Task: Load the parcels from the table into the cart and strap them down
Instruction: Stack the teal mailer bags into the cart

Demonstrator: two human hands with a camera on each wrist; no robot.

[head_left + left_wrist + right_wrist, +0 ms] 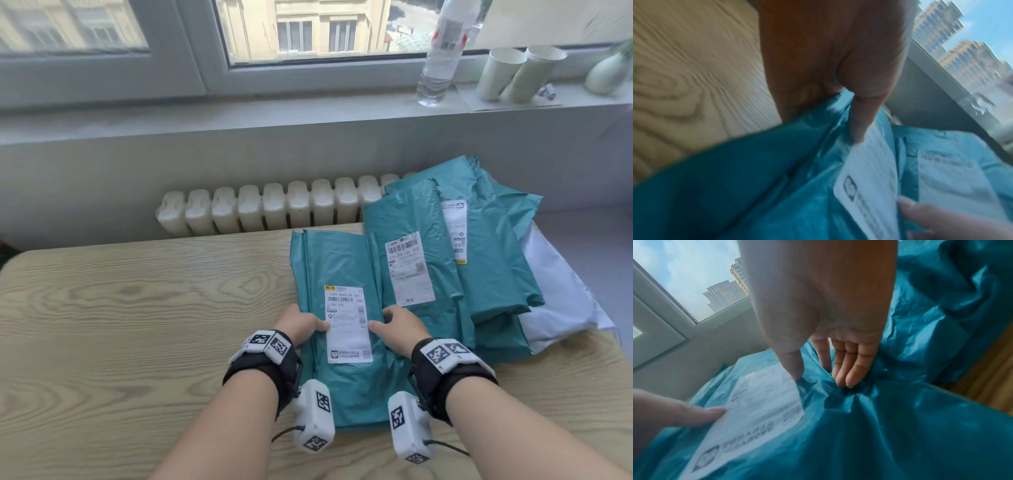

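Observation:
The nearest teal parcel point(342, 267) with a white label point(347, 325) lies on the wooden table point(137, 308). My left hand point(308, 323) grips its left edge, thumb point(859, 121) on top at the label, fingers hidden underneath. At the parcel's right edge my right hand point(399, 327) pinches the plastic, thumb on top and fingertips point(844, 382) dug into a fold. Two more teal parcels point(411, 222) point(493, 246) overlap to the right, on top of a white one point(561, 294). No cart is in view.
Behind the table stand a white radiator point(267, 209) and a windowsill with a plastic bottle point(442, 58), paper cups point(503, 72) and a pale vase point(606, 75). Bare tabletop stretches to the left of the parcels.

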